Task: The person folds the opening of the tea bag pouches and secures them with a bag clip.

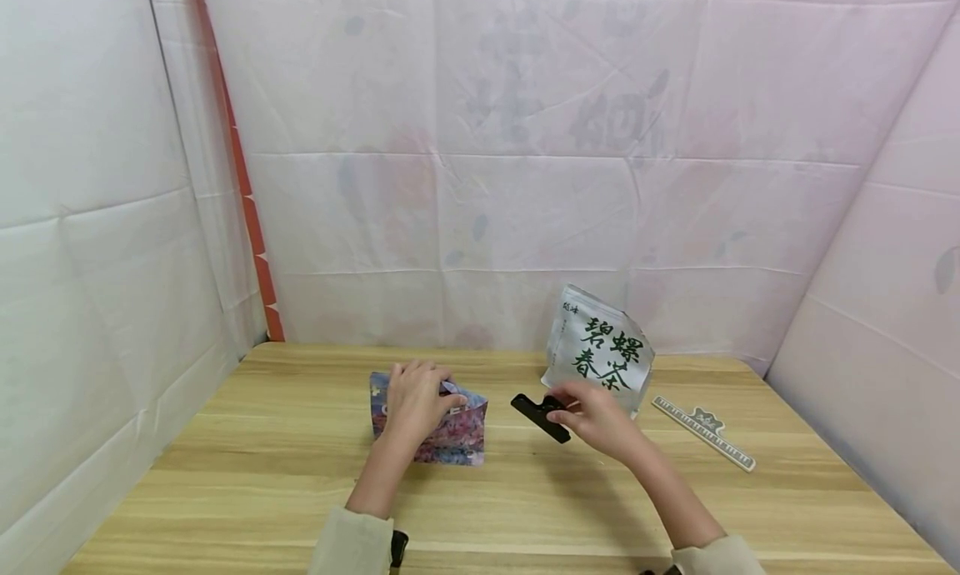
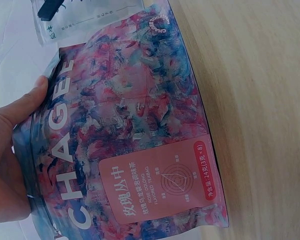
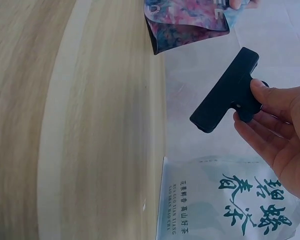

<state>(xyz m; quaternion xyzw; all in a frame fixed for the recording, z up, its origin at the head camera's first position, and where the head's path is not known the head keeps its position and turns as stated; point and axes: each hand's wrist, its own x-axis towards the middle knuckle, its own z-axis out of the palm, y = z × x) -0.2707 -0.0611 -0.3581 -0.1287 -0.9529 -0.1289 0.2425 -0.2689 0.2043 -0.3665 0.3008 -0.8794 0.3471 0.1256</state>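
Both hands are occupied in the head view. One, the left hand, grips the top of the pouch, which stands on the table left of centre. The right hand pinches the black clip in the air, between the pouch and the white bag and apart from the pouch. The white bag leans back near the cloth, partly covered by the right hand; a ruler lies on the table to the right.

The left wrist view shows the thumb over the pouch's top edge, beside the printed name, with part of the hand behind. The front is glossy and gently creased, with a pink label low on it. I judge the pouch light and pliant, a little slippery, and apt to dent if squeezed in the middle. Its flat top band looks the best hold, with thumb and fingers on opposite faces; the middle of that band seems worth leaving free for a clip.

In the right wrist view, the thumb and fingertips hold the clip by its handles, its long straight bar pointing away from the palm. The clip looks stiff and sturdy, light enough for a fingertip hold, probably with a firm spring. The handles are the right place to take it, clear of the bar. Whether they are squeezed enough to part the bar, I cannot tell.
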